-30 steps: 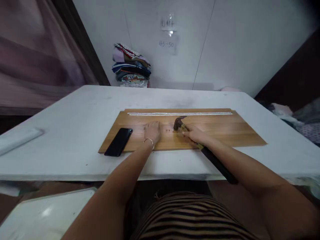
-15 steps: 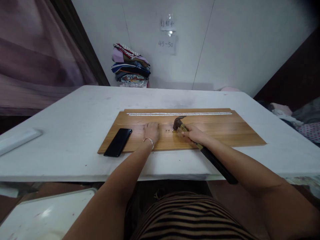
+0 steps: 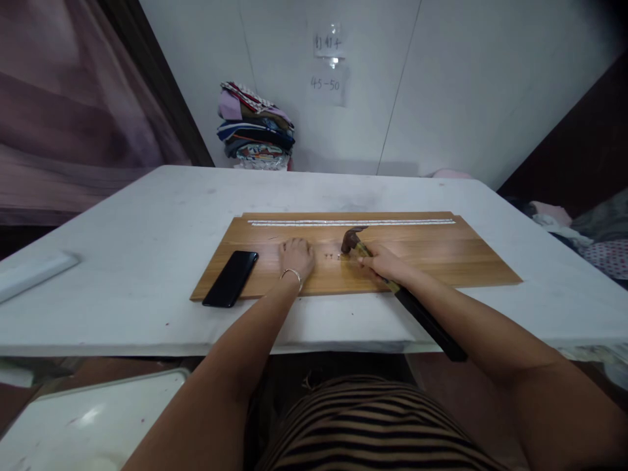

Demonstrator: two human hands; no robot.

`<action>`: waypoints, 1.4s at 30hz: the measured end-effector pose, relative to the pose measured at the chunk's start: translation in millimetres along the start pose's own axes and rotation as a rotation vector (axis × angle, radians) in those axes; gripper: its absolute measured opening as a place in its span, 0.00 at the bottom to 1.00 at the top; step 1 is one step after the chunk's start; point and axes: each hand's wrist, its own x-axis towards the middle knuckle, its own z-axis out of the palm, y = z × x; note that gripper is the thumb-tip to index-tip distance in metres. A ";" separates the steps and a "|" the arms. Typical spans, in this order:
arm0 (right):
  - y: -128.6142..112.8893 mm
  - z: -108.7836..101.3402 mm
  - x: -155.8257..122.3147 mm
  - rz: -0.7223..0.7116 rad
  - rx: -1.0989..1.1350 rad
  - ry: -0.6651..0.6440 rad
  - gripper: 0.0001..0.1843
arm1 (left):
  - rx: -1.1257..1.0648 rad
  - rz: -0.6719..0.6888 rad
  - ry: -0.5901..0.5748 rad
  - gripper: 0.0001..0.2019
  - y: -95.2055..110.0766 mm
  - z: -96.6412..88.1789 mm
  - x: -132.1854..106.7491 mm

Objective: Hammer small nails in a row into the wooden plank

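A long wooden board (image 3: 432, 258) lies on the white table (image 3: 147, 261). My right hand (image 3: 385, 265) is closed round a hammer (image 3: 351, 239) just behind its head; the dark handle runs back under my forearm past the table edge. The hammer head rests on the board beside a few small nails (image 3: 333, 256). My left hand (image 3: 296, 255), with a bangle on the wrist, lies on the board left of the nails with its fingers curled under. What it holds, if anything, is hidden.
A black phone (image 3: 231, 278) lies on the board's left end. A thin white strip (image 3: 353, 223) runs along the board's far edge. Folded clothes (image 3: 255, 127) are stacked against the wall. A white bar (image 3: 34, 271) lies at the table's left edge.
My left hand has curled its fingers in and slid slightly left. The hammer and my right hand have barely moved.
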 end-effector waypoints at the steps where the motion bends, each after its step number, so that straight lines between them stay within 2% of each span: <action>1: 0.2 -0.2 0.3 -0.002 -0.007 0.006 0.05 | -0.001 0.004 0.006 0.15 0.2 -0.2 0.0; 11: -1.7 3.3 0.1 0.034 0.027 -0.006 0.06 | -0.042 0.046 -0.018 0.14 -0.9 3.8 2.8; 22: -2.6 4.0 -2.1 0.032 0.034 -0.003 0.07 | -0.059 0.023 -0.043 0.14 1.8 0.5 2.3; 42: -3.8 3.7 -3.3 0.037 0.007 -0.017 0.05 | -0.012 0.084 -0.052 0.16 -0.5 4.1 3.1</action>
